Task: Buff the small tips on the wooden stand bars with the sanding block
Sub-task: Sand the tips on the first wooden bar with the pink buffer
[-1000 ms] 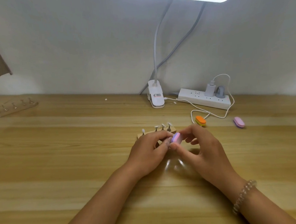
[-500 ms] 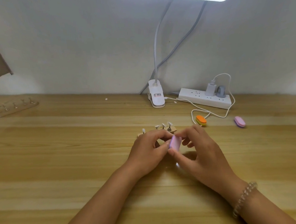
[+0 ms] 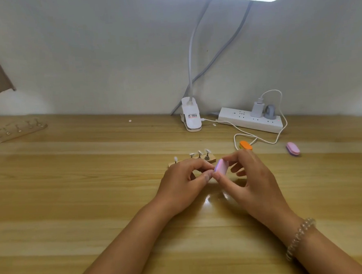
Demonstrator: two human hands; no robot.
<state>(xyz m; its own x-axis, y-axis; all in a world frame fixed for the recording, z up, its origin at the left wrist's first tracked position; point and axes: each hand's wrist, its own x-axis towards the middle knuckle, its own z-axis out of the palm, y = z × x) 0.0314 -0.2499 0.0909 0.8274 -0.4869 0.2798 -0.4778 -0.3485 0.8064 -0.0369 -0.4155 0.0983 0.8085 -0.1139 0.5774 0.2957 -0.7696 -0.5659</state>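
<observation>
A small wooden stand bar [image 3: 211, 158] lies on the table's middle, with several white tips [image 3: 199, 153] standing up from it. My left hand [image 3: 182, 181] covers the bar's near side, its thumb and forefinger pinched together on something small that I cannot see. My right hand [image 3: 248, 175] pinches a pink sanding block [image 3: 220, 167] between thumb and forefinger, and the block's edge meets my left fingertips.
An orange block [image 3: 246, 145] and a purple block [image 3: 293, 148] lie to the right behind my hands. A white power strip [image 3: 238, 119], its cable and a lamp clamp [image 3: 191, 117] sit by the wall. Another wooden stand bar [image 3: 16, 131] lies far left.
The pink block has shifted slightly right and up and tilted in my right hand, rubbing against what my left fingers pinch. My left hand has stayed almost still.
</observation>
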